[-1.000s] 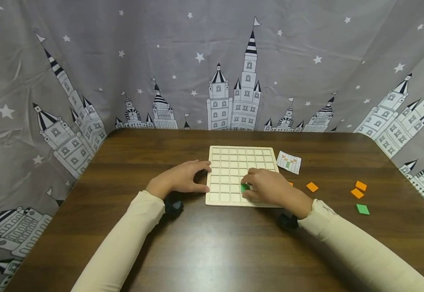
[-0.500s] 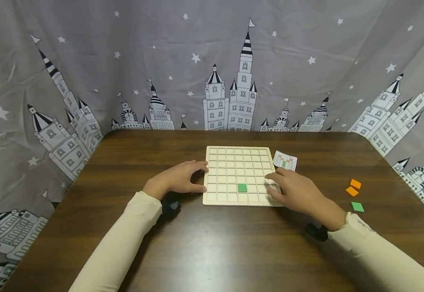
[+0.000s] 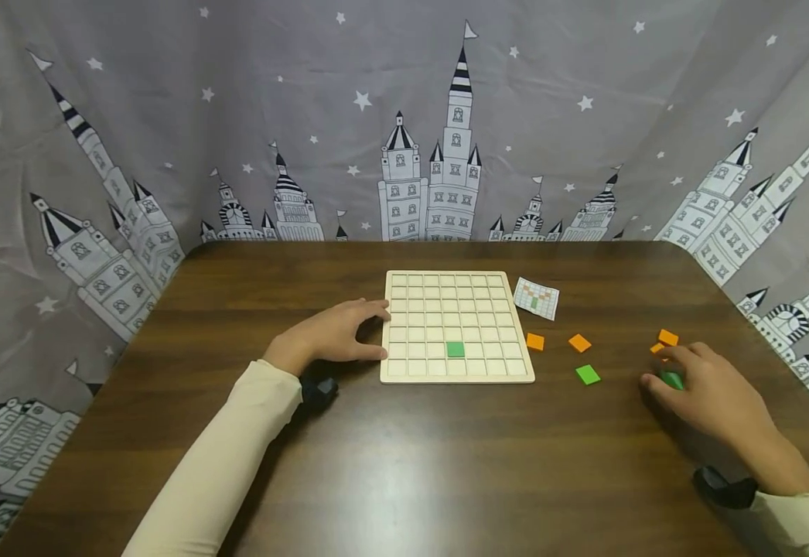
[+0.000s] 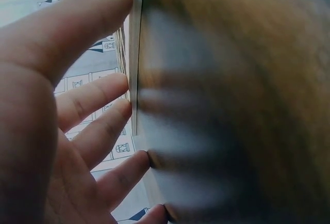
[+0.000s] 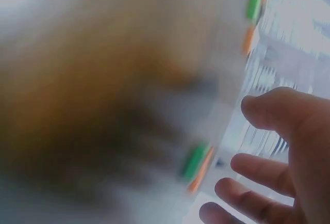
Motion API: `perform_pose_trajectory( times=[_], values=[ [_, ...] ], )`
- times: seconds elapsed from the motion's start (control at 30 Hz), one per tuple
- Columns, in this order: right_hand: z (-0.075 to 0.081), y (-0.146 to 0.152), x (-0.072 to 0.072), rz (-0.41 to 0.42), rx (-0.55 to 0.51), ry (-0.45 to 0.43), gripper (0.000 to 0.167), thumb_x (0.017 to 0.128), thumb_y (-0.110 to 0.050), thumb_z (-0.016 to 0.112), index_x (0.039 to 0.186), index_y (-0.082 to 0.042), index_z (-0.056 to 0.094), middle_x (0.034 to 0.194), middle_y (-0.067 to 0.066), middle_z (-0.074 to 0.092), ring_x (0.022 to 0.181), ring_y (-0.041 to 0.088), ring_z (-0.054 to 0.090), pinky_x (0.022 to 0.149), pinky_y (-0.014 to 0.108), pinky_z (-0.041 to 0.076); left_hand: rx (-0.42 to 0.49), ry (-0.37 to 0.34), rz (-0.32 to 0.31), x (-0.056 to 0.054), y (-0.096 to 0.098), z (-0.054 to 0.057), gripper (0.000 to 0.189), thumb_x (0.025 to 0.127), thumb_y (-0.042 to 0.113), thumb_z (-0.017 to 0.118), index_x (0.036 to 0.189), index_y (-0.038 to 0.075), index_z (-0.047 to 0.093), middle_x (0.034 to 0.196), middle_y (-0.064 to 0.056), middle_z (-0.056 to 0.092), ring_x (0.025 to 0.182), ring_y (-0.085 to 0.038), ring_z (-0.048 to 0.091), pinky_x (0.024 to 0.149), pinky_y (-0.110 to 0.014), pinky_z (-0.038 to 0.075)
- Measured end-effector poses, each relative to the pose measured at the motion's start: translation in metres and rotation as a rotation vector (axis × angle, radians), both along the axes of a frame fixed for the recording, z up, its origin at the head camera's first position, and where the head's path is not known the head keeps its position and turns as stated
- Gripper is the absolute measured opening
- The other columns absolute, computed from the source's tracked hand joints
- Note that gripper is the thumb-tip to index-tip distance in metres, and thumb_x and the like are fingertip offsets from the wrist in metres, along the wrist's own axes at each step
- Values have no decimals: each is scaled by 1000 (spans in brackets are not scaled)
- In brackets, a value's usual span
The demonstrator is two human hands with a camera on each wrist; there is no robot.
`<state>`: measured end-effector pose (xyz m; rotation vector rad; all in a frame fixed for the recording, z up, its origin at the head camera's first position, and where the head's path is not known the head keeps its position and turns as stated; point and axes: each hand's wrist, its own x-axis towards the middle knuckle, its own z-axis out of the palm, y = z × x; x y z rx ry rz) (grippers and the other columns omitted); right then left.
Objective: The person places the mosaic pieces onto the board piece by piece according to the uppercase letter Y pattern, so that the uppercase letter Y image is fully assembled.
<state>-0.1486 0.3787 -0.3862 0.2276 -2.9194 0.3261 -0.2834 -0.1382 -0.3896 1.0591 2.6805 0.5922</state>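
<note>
A pale wooden grid board (image 3: 414, 305) lies on the table, one green tile (image 3: 455, 350) sitting in a cell of its lower half. My left hand (image 3: 328, 333) rests at the board's left edge; in the left wrist view, thumb and fingertips touch its side with fingers spread. Out to the right, my right hand (image 3: 714, 394) hovers over another green tile (image 3: 671, 380), partly hidden by the fingers. In the right wrist view, that tile (image 5: 195, 160) is apart from the extended fingers. Two orange tiles (image 3: 667, 337) lie just beyond this hand, one partly covered.
A small pattern card (image 3: 537, 299) with a coloured grid lies off the board's upper right corner. Between board and right hand are two orange tiles (image 3: 580, 343) and a loose green tile (image 3: 588, 375). A grey castle-print curtain (image 3: 349, 116) hangs behind the table (image 3: 377, 456).
My right hand has let go of the green tile in the board and moved right, over the outlying tiles. The left hand has stayed at the board's edge.
</note>
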Motion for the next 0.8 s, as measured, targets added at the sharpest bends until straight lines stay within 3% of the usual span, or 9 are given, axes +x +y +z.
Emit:
perform_pose_trajectory(
  times=[0.23, 0.47, 0.8],
  values=[
    [-7, 26, 14, -80, -40, -85, 43, 89, -26, 78, 111, 8, 66, 95, 24, 62, 84, 43, 62, 65, 61, 49, 2, 6, -3, -1, -4, 1, 59, 90, 36, 77, 134, 2, 58, 155, -20, 41, 143, -44, 34, 118, -50, 24],
    [-9, 25, 8, -3, -37, -98, 39, 89, -20, 78, 114, 7, 66, 99, 22, 63, 85, 37, 62, 65, 59, 50, 3, -1, 0, 0, -4, 0, 59, 89, 35, 77, 134, 2, 58, 155, -20, 41, 143, -43, 34, 118, -50, 24],
    [-8, 25, 5, 35, -9, -93, 32, 87, -11, 75, 114, 4, 69, 100, 20, 63, 84, 36, 63, 68, 59, 50, -7, -5, 9, 0, 0, -1, 60, 89, 36, 78, 135, 4, 58, 157, -16, 40, 144, -40, 33, 118, -48, 25]
  ],
)
